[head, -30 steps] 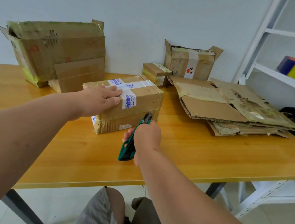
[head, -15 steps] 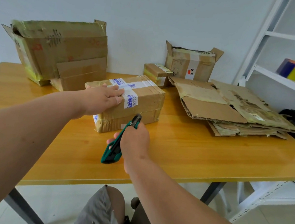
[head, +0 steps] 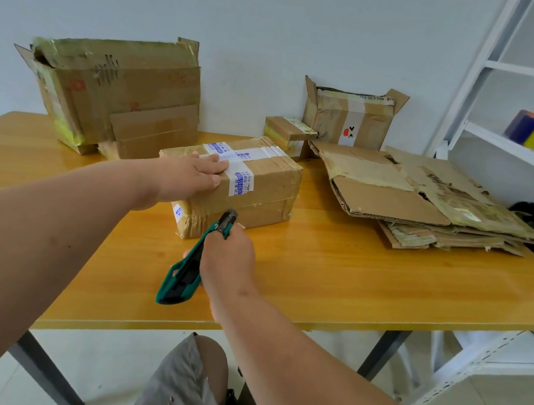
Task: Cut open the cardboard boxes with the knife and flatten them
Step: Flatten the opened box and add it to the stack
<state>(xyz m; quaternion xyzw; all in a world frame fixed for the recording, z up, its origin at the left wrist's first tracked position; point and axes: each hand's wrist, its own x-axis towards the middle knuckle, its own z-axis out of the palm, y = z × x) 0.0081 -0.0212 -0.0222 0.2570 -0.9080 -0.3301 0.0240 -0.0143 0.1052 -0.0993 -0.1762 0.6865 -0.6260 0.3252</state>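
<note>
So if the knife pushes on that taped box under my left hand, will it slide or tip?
The taped box sits low and wide, so tipping seems unlikely. The table looks glossy, so it could slide; the left hand pressing on top probably prevents that.

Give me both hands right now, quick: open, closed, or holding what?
Left hand: open, fingers flat, pressing on top of the taped box.
Right hand: closed, gripping the green knife, tip at the box's front.
</note>
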